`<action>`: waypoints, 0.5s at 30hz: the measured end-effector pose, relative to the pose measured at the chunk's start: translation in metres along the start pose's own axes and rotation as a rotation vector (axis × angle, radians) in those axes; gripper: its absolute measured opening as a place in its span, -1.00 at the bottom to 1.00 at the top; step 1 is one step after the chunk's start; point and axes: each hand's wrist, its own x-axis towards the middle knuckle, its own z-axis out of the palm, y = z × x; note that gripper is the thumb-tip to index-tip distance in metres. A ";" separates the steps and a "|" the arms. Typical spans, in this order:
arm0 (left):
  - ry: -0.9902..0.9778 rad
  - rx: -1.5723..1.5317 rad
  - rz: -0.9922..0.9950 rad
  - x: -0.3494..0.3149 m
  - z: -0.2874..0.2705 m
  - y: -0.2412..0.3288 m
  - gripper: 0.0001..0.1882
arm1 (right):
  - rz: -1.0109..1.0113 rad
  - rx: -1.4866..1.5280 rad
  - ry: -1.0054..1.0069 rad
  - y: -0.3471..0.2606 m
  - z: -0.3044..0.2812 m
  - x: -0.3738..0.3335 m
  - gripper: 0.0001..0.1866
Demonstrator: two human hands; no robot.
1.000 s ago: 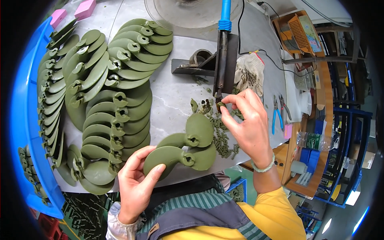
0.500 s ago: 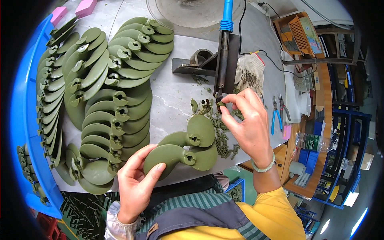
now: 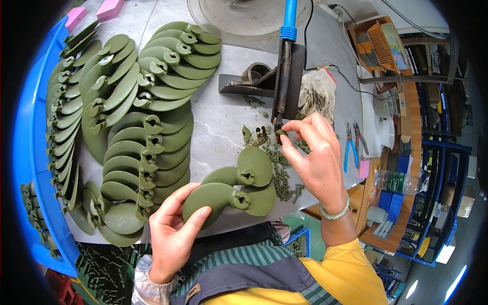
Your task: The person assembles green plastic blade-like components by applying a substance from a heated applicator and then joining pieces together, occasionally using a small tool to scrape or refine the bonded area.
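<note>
My left hand (image 3: 175, 231) grips an olive-green two-bladed propeller-like part (image 3: 216, 201) by one blade, thumb on top and fingers beneath. Its notched hub faces up. Just beyond, partly overlapped, is a second such part (image 3: 256, 165); whether my fingers hold it too is hidden. My right hand (image 3: 320, 157) pinches a small green piece (image 3: 280, 133) between thumb and forefinger. That piece is right at the tip of a soldering iron (image 3: 282, 76) with a blue handle, resting on a dark metal stand (image 3: 249, 84). Green scraps (image 3: 282, 178) lie below the tip.
Rows of stacked green bladed parts (image 3: 127, 173) cover the table's left side, beside a blue bin (image 3: 38, 152). A soiled glove (image 3: 317, 91) lies right of the iron, with blue-handled pliers (image 3: 351, 150) farther right. A round clear dish (image 3: 239, 20) sits at the back.
</note>
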 end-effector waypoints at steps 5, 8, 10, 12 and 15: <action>0.001 -0.001 0.008 0.000 0.000 0.000 -0.56 | 0.047 0.095 -0.035 -0.006 -0.002 -0.001 -0.86; 0.006 0.002 0.024 -0.001 0.001 0.001 -0.56 | 0.050 0.190 -0.073 -0.017 -0.008 -0.003 -0.85; 0.011 0.003 0.036 -0.003 0.001 0.002 -0.56 | 0.022 0.247 -0.129 -0.025 -0.013 -0.005 -0.84; -0.002 0.024 0.041 -0.002 0.002 0.003 -0.56 | 0.017 0.280 -0.162 -0.035 -0.019 -0.007 -0.84; -0.003 0.036 0.051 -0.004 0.004 0.004 -0.56 | -0.011 0.330 -0.202 -0.039 -0.018 -0.009 -0.83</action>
